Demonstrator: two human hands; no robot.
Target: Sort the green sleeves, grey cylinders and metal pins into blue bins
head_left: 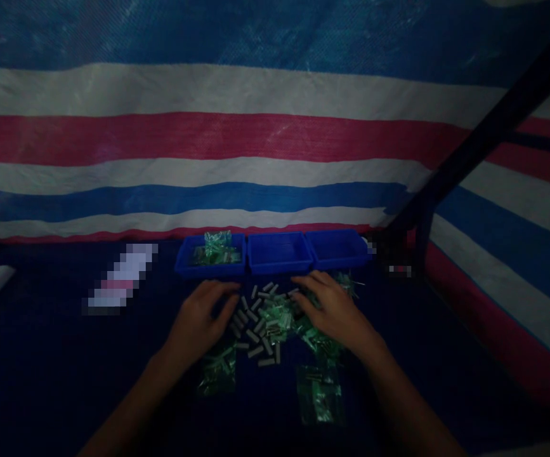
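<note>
Striped sheeting [255,136] backs blue trays [280,257], the leftmost tray [210,272] holding packets [217,255], left hand [202,309] and right hand [330,306] both curved wide.

No legible text, label, brand, number or sign, the pixelated pale sheet [123,273] included.

Red, white and blue stripes run right across the plastic sheet [275,136] at the back; a dark pole [484,136] slants down on the right, and a pale, blurred-out strip [125,273] lies left!

Two hands [205,311] [329,304], three blue trays [210,271] [280,260] [339,251], over a dozen grey pieces [255,351]
</note>
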